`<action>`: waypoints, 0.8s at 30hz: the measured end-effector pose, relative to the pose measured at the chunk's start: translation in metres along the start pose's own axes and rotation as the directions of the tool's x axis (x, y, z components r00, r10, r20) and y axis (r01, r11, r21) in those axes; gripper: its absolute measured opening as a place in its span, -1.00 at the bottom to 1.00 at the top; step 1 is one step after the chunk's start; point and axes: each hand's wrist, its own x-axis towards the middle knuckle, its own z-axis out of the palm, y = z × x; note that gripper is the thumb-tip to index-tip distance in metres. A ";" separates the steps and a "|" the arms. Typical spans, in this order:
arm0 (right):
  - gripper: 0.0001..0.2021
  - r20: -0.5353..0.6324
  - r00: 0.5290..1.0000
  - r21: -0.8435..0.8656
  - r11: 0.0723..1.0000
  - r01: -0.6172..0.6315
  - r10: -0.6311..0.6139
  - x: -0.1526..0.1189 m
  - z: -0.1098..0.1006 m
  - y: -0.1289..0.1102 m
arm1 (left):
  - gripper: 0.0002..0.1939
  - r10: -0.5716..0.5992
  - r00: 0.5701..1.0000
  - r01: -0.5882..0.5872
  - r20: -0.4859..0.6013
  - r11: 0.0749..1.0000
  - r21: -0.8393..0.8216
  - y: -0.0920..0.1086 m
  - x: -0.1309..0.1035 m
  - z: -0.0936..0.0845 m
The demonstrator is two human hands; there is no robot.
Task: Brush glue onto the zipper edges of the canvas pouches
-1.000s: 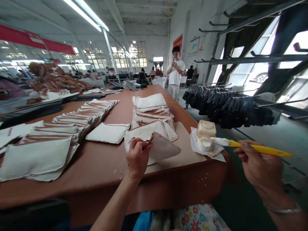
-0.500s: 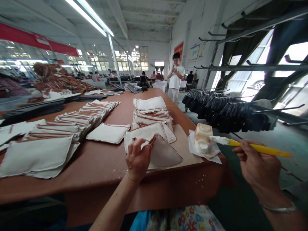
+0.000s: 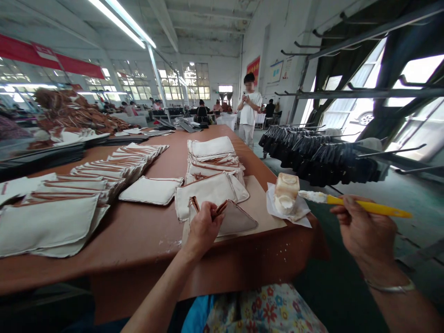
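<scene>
My left hand (image 3: 204,226) is closed on the brown-edged opening of a pale fabric pouch (image 3: 241,219) at the table's near edge. The pouch stands partly raised, and my fingers hide part of its opening. In my right hand (image 3: 367,229) is a paintbrush (image 3: 369,206) with a yellow handle, held level past the table's right corner. White paste coats its bristles, which point left at a small cut-open plastic container (image 3: 287,185). White paste (image 3: 285,203) fills the container's near side, and a white sheet (image 3: 305,218) lies beneath.
Behind the held pouch, several pouches (image 3: 211,147) are stacked on the brown-covered table (image 3: 152,231). A long row of overlapping pouches (image 3: 48,217) lies left, with a single pouch (image 3: 151,190) between. Dark pieces hang from a rack (image 3: 312,157) at right. A person (image 3: 248,108) stands beyond the table.
My left fingers have closed in on the pouch's opening, whose brown edges now rise on both sides of them. The brush stays near the container. The view has shifted slightly.
</scene>
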 end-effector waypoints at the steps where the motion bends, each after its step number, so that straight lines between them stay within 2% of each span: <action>1: -0.83 0.000 0.999 0.044 0.998 -0.038 0.038 0.000 0.001 -0.001 | -0.58 -0.032 0.999 0.033 0.026 0.998 -0.053 0.001 0.001 0.001; 3: -0.83 0.019 0.995 0.132 0.986 -0.098 0.096 0.001 0.006 -0.003 | -0.50 -0.047 0.995 0.059 0.093 0.990 -0.126 0.003 0.006 0.003; 6: -0.85 0.096 0.986 0.203 0.968 -0.151 0.133 -0.002 0.020 -0.011 | -0.66 -0.025 0.987 0.056 0.158 0.978 -0.201 0.006 0.014 0.006; 7: -0.85 0.124 0.982 0.212 0.963 -0.165 0.141 -0.005 0.028 -0.015 | -0.68 -0.009 0.991 0.038 0.136 0.977 -0.209 0.007 0.016 0.007; 9: -0.83 0.171 0.974 0.212 0.960 -0.181 0.145 -0.014 0.045 -0.023 | -0.72 0.040 0.999 -0.037 0.017 0.984 -0.176 0.011 0.019 0.011; 11: -0.81 0.211 0.968 0.209 0.961 -0.179 0.134 -0.025 0.063 -0.028 | -0.77 0.115 0.988 -0.127 -0.103 0.985 -0.113 0.014 0.021 0.015; 12: -0.81 0.234 0.965 0.205 0.964 -0.170 0.120 -0.032 0.071 -0.030 | -0.79 0.146 0.982 -0.158 -0.121 0.983 -0.096 0.016 0.022 0.017; 14: -0.82 0.280 0.958 0.178 0.978 -0.112 0.059 -0.043 0.085 -0.030 | -0.79 0.164 0.984 -0.171 -0.063 0.979 -0.111 0.019 0.024 0.022; 17: -0.82 0.357 0.931 0.067 0.996 0.054 -0.074 -0.057 0.098 -0.026 | -0.78 0.156 0.986 -0.142 0.063 0.972 -0.185 0.022 0.025 0.028; 21: -0.84 0.445 0.867 -0.101 0.949 0.299 -0.226 -0.065 0.111 -0.020 | -0.79 0.170 0.982 -0.143 0.086 0.957 -0.254 0.026 0.026 0.032; 24: -0.85 0.505 0.811 -0.143 0.897 0.418 -0.297 -0.063 0.120 -0.014 | -0.81 0.179 0.975 -0.136 0.131 0.949 -0.284 0.029 0.024 0.033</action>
